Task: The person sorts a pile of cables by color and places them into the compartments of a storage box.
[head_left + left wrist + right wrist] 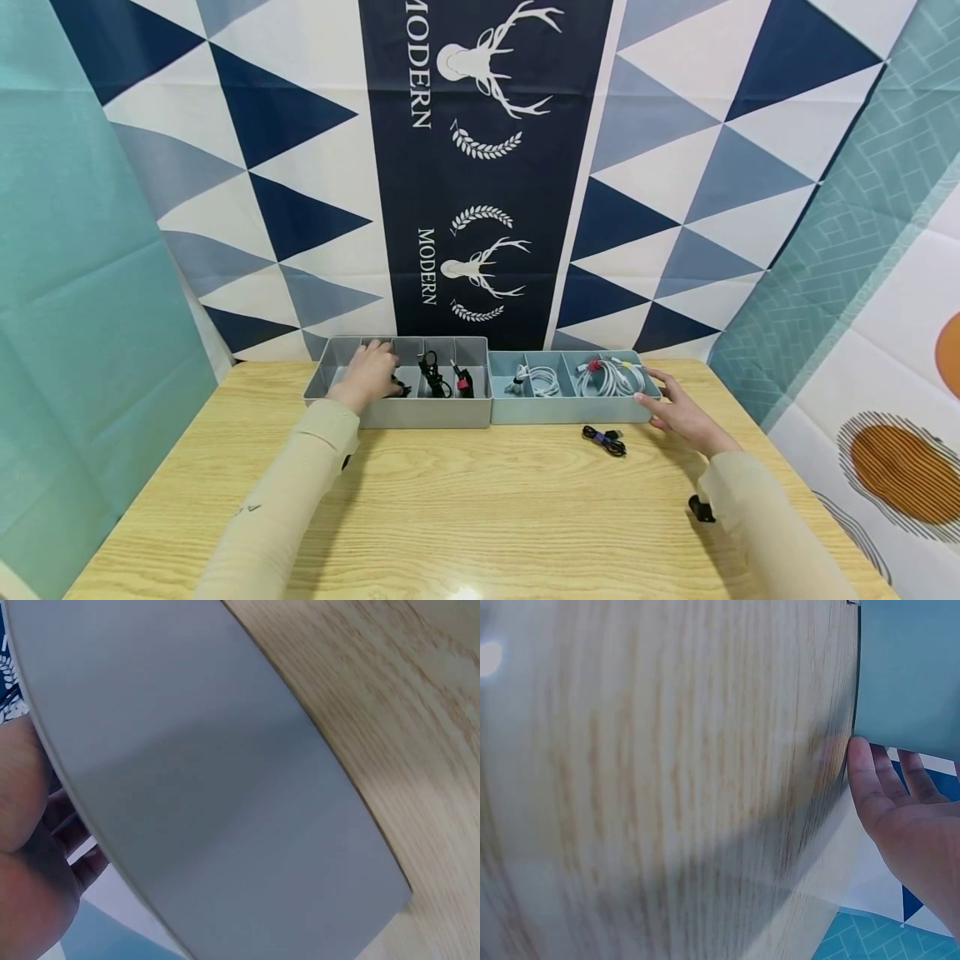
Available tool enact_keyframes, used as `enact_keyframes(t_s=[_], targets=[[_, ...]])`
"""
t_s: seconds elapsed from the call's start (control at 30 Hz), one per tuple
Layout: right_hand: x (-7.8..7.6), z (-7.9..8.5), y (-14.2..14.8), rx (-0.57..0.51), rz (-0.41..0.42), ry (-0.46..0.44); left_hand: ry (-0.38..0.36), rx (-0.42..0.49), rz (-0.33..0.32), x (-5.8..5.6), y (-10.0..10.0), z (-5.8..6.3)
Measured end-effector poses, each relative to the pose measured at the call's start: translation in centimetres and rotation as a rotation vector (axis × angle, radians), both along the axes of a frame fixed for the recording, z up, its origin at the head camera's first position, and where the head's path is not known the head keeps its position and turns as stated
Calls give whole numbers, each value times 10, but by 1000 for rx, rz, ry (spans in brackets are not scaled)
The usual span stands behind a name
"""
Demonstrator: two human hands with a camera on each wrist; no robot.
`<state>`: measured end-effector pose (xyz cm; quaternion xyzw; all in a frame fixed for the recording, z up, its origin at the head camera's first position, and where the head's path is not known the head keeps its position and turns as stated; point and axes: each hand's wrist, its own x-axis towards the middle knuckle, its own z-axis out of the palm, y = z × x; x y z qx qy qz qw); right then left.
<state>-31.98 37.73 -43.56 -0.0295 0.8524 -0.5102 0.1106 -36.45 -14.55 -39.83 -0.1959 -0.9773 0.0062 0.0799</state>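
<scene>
My left hand (367, 372) reaches down over the front wall of the grey divided box (420, 414), fingers inside a left-hand compartment. Beside them shows a black cable (402, 387); I cannot tell whether they grip it. In the left wrist view, the outer wall of the grey box (195, 772) hides most of the fingertips. My right hand (684, 413) rests at the right end of the light blue divided box (570, 412), thumb by the front corner and fingers along the end wall. In the right wrist view, the hand's (911, 825) extended fingers touch the blue box's edge.
Black cable bundles (432, 377) and a cable with a red tie (463, 382) lie in the grey box. White coiled cables (611, 379) fill blue compartments. On the wooden table (480, 500), a black cable with a purple tie (603, 440) lies before the blue box. Patterned cloth (315, 167) hangs behind.
</scene>
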Motion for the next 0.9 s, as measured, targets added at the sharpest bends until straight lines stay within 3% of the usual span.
enact_keyframes(t_s=[0.67,0.9], targets=[[2,-1,0,-10,10,4,-20,85,-2,15,3,32],[0,-2,2,-5,5,7,8,95,-9,23,6,41]])
